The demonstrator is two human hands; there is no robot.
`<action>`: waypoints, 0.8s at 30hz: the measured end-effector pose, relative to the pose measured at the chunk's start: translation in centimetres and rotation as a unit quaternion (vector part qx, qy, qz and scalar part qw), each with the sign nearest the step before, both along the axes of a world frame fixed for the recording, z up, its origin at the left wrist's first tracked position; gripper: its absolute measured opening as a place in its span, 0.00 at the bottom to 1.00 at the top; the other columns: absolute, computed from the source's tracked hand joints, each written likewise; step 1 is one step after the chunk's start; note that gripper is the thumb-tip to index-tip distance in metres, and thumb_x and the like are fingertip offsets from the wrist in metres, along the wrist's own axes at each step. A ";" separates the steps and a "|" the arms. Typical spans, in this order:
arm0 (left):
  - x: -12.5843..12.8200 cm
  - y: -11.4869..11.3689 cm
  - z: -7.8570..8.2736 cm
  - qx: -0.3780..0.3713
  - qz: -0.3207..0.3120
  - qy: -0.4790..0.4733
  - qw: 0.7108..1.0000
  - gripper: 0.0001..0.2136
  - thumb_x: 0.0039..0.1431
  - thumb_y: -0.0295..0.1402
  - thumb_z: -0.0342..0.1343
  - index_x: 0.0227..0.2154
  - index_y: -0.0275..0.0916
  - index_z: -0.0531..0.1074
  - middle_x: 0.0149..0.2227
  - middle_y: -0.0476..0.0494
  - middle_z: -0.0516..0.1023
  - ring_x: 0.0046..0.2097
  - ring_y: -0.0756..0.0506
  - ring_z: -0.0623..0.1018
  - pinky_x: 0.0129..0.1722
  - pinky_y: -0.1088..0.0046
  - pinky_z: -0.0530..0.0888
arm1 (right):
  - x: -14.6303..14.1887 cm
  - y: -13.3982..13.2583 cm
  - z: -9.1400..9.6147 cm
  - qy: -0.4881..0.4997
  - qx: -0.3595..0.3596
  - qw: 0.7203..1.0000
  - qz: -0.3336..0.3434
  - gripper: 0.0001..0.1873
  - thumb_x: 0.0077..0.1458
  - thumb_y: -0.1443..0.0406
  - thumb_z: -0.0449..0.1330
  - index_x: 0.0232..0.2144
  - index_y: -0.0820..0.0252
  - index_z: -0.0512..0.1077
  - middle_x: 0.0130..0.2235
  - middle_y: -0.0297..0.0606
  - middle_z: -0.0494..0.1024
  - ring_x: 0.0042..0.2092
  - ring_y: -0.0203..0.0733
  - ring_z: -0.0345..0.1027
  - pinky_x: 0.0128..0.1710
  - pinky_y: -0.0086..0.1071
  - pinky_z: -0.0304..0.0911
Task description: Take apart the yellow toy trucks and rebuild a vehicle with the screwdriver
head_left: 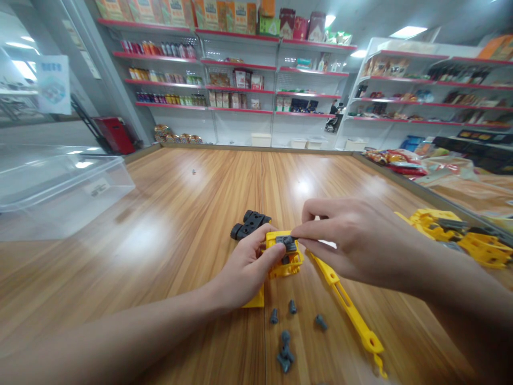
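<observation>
My left hand [252,259] grips a yellow plastic toy cab [285,269], its thumb pressed against a grey piece [285,243] set in the cab. From the right, my right hand [336,232] reaches in with thumb and fingertips pinched at that grey piece's edge; whatever lies between them is too small to make out. Behind the left hand rests a black wheeled chassis [250,223]. Part of a flat yellow piece [254,299] shows beneath the left wrist. A long yellow crane arm with a hook [352,313] lies below the right hand.
Several grey plastic bolts [285,350] lie in front of the hands. More yellow toy parts [452,230] sit at the right edge. A clear plastic bin [60,198] stands on the left. Stocked shelves [240,64] line the wall behind the wooden table [180,214].
</observation>
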State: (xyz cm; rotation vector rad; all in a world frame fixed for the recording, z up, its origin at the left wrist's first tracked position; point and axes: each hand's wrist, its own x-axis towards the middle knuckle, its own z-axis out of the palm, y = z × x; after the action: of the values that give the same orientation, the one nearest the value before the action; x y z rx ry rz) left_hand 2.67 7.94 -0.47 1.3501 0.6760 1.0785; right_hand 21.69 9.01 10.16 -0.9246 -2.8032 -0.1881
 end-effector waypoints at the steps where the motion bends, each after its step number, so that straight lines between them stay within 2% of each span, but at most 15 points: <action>1: 0.0 0.0 0.0 0.001 -0.001 0.006 1.000 0.09 0.64 0.38 0.53 0.36 0.37 0.66 0.32 0.50 0.70 0.34 0.51 0.71 0.34 0.78 0.68 | 0.0 0.0 -0.1 -0.008 0.003 1.000 0.001 0.10 0.56 0.70 0.56 0.31 0.59 0.77 0.31 0.38 0.72 0.28 0.37 0.64 0.27 0.33 0.50; 8: 0.0 -0.1 -0.3 0.020 0.010 0.028 0.999 0.11 0.63 0.41 0.53 0.38 0.37 0.66 0.33 0.48 0.70 0.36 0.49 0.71 0.36 0.74 0.69 | -0.3 -0.6 -0.5 -0.010 0.022 1.000 -0.001 0.07 0.51 0.74 0.56 0.32 0.61 0.71 0.32 0.39 0.71 0.31 0.39 0.63 0.28 0.32 0.51; 10: 0.0 -0.1 -0.3 0.023 0.006 0.030 0.999 0.11 0.64 0.41 0.53 0.39 0.37 0.66 0.34 0.47 0.70 0.37 0.48 0.72 0.36 0.74 0.69 | -0.1 -0.9 -0.2 0.005 0.002 1.000 0.005 0.08 0.49 0.74 0.57 0.33 0.61 0.69 0.35 0.40 0.71 0.33 0.40 0.63 0.29 0.32 0.53; 13: 0.1 -0.1 -0.4 0.012 -0.003 0.018 1.000 0.10 0.64 0.40 0.53 0.38 0.38 0.65 0.34 0.48 0.71 0.36 0.48 0.72 0.36 0.74 0.69 | 0.3 -1.1 0.4 0.038 -0.049 0.998 0.025 0.15 0.49 0.76 0.57 0.40 0.61 0.67 0.42 0.43 0.69 0.36 0.41 0.65 0.34 0.33 0.59; 15: 0.2 -0.1 -0.4 0.006 -0.004 0.006 1.000 0.09 0.64 0.40 0.53 0.37 0.39 0.65 0.33 0.49 0.71 0.36 0.49 0.73 0.36 0.74 0.69 | 0.3 -0.8 0.6 0.077 -0.076 0.993 0.052 0.17 0.50 0.77 0.56 0.43 0.60 0.66 0.45 0.43 0.69 0.39 0.41 0.65 0.37 0.33 0.62; 19: 0.1 0.0 -0.5 0.002 0.004 -0.011 1.000 0.09 0.63 0.39 0.54 0.37 0.38 0.66 0.32 0.50 0.70 0.34 0.51 0.72 0.33 0.77 0.68 | -0.2 0.3 0.0 0.177 -0.067 0.977 0.095 0.09 0.58 0.74 0.54 0.40 0.60 0.68 0.42 0.41 0.72 0.42 0.41 0.67 0.40 0.34 0.64; 21: 0.1 0.1 -0.5 -0.009 0.011 -0.022 1.000 0.09 0.64 0.38 0.54 0.37 0.38 0.66 0.32 0.51 0.69 0.33 0.52 0.70 0.32 0.79 0.67 | -0.5 0.8 -0.4 0.208 -0.056 0.971 0.101 0.14 0.60 0.73 0.53 0.47 0.59 0.68 0.45 0.42 0.73 0.45 0.42 0.68 0.43 0.35 0.65; 24: 0.0 0.1 -0.4 -0.016 0.011 -0.019 1.000 0.09 0.64 0.39 0.53 0.36 0.38 0.66 0.32 0.51 0.69 0.32 0.52 0.70 0.31 0.79 0.67 | -0.5 1.1 -0.8 0.226 -0.054 0.967 0.102 0.26 0.59 0.75 0.52 0.59 0.57 0.63 0.54 0.44 0.71 0.52 0.44 0.67 0.49 0.37 0.66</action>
State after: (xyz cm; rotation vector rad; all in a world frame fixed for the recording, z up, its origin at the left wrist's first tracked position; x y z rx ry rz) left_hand 2.71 8.02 -0.90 1.2946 0.6779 1.1047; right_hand 21.19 10.16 9.33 -0.5975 -2.4718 0.1857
